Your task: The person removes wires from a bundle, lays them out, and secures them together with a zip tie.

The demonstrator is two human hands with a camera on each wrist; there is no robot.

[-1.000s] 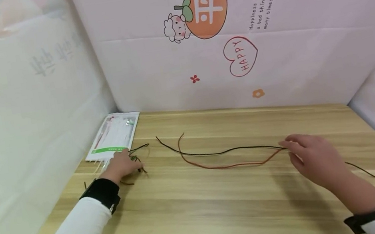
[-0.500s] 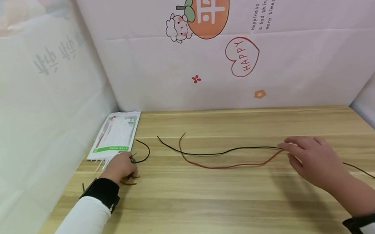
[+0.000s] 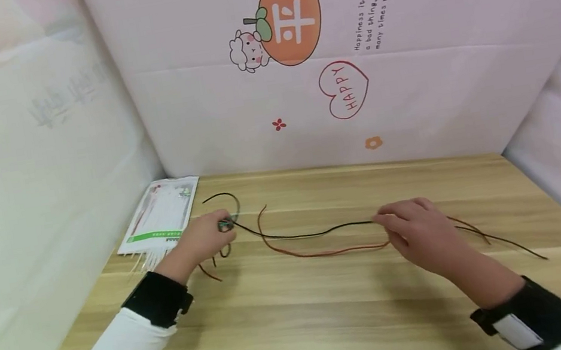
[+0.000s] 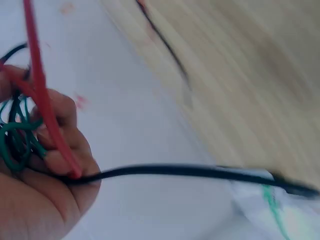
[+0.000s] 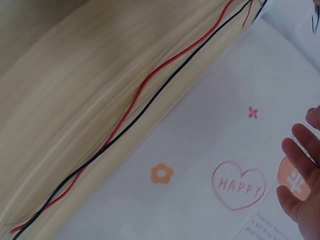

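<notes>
My left hand point(image 3: 203, 239) holds a small bundle of thin wires above the left part of the table. In the left wrist view its fingers curl round a green wire coil point(image 4: 17, 145), a red wire point(image 4: 44, 95) and a black wire point(image 4: 165, 170), whose loose ends stick out. Two long wires lie side by side across the table: a black wire point(image 3: 300, 236) and a red wire point(image 3: 320, 255). Over their right half hovers my right hand point(image 3: 423, 238), partly covering them in the head view. The right wrist view shows this hand point(image 5: 307, 175) with relaxed fingers and nothing in them.
A white packet with a green stripe point(image 3: 153, 218) lies at the table's back left corner. Thin white strips point(image 3: 151, 259) poke out from under its front edge. Printed white cloth point(image 3: 229, 122) walls the wooden table point(image 3: 302, 323) at the back and sides.
The left hand has gathered the wires and moved right with them, away from the packet. My right hand has shifted left along the two long wires. The head view has turned slightly.
</notes>
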